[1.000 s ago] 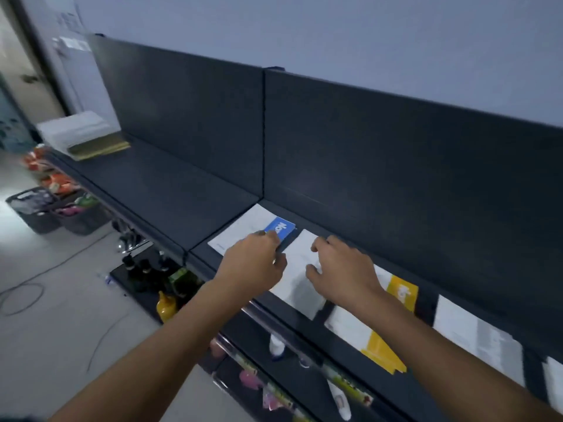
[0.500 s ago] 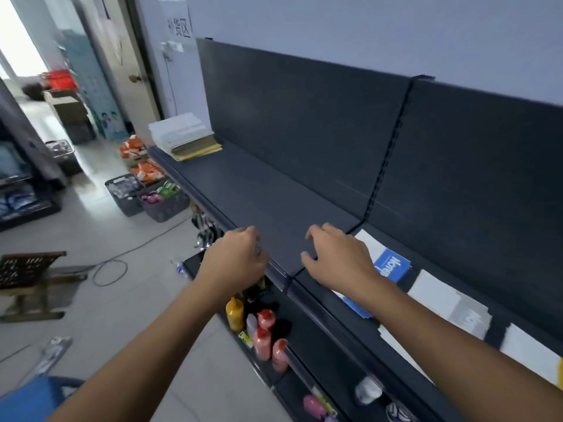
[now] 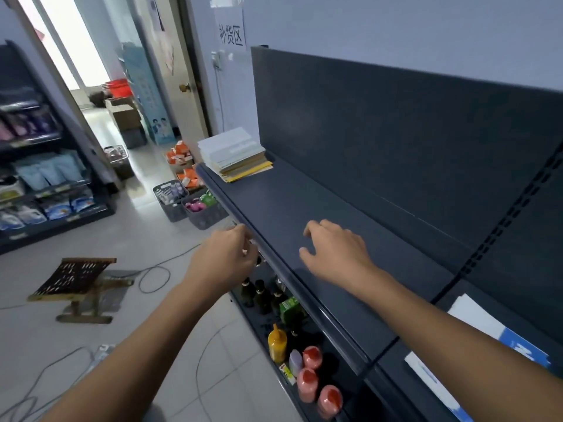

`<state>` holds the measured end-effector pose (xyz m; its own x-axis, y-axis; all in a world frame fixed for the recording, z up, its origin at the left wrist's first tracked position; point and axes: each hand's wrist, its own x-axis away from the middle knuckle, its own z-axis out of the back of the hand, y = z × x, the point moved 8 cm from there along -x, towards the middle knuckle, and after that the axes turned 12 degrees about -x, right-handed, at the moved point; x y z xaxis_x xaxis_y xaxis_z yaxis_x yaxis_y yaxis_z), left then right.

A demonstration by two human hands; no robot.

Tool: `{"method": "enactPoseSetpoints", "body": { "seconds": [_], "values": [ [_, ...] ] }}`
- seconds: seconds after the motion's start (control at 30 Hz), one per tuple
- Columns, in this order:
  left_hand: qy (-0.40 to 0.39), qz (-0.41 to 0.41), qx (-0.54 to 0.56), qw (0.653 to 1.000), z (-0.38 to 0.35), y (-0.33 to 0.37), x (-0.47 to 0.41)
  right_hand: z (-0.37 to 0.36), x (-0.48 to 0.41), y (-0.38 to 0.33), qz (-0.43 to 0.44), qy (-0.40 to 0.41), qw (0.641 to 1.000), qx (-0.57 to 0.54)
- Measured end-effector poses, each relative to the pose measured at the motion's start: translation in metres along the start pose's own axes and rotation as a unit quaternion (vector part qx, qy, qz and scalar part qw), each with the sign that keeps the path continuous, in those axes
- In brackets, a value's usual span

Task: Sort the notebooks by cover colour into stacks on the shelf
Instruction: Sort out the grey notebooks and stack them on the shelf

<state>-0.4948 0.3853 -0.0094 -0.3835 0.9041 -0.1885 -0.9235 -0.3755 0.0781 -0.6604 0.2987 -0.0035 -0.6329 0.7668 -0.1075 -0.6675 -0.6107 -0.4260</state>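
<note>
Both hands reach out empty: right hand (image 3: 336, 254) spread over the bare shelf (image 3: 292, 208), left hand (image 3: 224, 260) loosely curled. A notebook stack (image 3: 234, 155) sits far beyond the fingertips; a blue notebook (image 3: 487, 351) lies behind them.

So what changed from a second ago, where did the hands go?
Both hands left the blue notebook lying on the shelf and moved left, empty. The left hand now hangs off the shelf's front edge; the right hand hovers over bare shelf. The stack of notebooks at the far end stayed put.
</note>
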Motion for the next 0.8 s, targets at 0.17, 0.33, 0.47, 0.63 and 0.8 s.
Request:
{"method": "enactPoseSetpoints", "body": {
  "seconds": [0.17,0.33,0.47,0.63,0.8],
  "values": [
    [0.002,0.011,0.012,1.000,-0.004,-0.049,-0.041,-0.022,-0.060,-0.031,0.012,-0.019,1.000,0.014],
    [0.001,0.002,0.023,1.000,-0.016,-0.107,-0.086,-0.052,-0.122,-0.066,0.005,-0.022,1.000,0.007],
    [-0.012,-0.019,0.028,0.999,-0.026,-0.160,-0.126,-0.080,-0.171,-0.091,-0.024,-0.021,0.999,0.004],
    [-0.008,-0.049,0.035,0.998,-0.035,-0.215,-0.171,-0.102,-0.221,-0.117,-0.059,-0.008,0.998,0.000],
    [-0.019,-0.092,0.041,0.995,-0.043,-0.241,-0.222,-0.115,-0.266,-0.120,-0.109,0.002,0.994,-0.007]
  ]
}}
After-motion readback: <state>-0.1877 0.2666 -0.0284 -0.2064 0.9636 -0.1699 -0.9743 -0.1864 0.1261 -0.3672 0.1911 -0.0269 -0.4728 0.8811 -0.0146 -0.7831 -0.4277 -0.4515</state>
